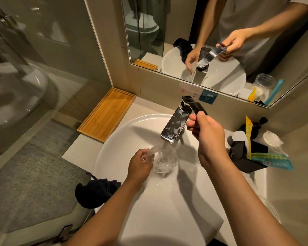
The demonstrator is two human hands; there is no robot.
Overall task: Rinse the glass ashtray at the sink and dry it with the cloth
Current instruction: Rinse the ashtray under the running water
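My left hand [140, 164] grips the clear glass ashtray [164, 159] by its left rim, inside the white sink [114, 139]. Water runs from the chrome faucet [174, 126] straight into the ashtray and splashes there. My right hand [205, 132] pinches the faucet's lever handle [196, 107], which is raised. A dark cloth [94, 191] lies crumpled on the sink's front left edge, apart from both hands.
A wooden tray [107, 114] sits on the counter left of the sink. Black boxes, packets and a plastic-wrapped item [252, 150] crowd the counter on the right. A mirror [220, 41] hangs behind the faucet. A glass shower wall stands to the left.
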